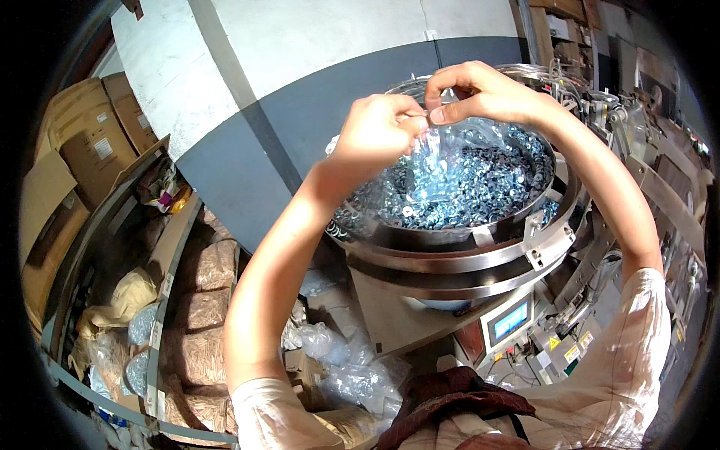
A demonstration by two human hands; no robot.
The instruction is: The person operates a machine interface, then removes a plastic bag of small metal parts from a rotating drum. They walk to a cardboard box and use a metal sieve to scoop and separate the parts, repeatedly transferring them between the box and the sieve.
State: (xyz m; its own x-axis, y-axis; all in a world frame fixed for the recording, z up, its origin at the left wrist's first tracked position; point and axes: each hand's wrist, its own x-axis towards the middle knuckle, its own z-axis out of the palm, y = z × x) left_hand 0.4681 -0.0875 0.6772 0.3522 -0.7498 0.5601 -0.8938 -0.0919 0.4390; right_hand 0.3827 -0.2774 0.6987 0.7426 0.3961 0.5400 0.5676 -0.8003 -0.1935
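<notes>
Both my arms reach forward over a round metal feeder bowl (450, 238) heaped with small shiny metal parts (480, 184), which look like screws or washers. Between my hands hangs a clear plastic bag (429, 161), its lower part over the heap. My left hand (379, 131) pinches the top of the bag with closed fingers. From the right, my right hand (476, 94) bends over and grips the same top edge between thumb and fingers. The two hands almost touch. Glare on the plastic hides whether parts are inside it.
A control box with a lit screen (511, 321) sits below the bowl. Metal rails and machinery (637, 135) stand at the right. Left are a rack with brown packets (206, 307) and stacked cardboard boxes (94, 150). Clear plastic bags (352, 367) lie low near my left arm.
</notes>
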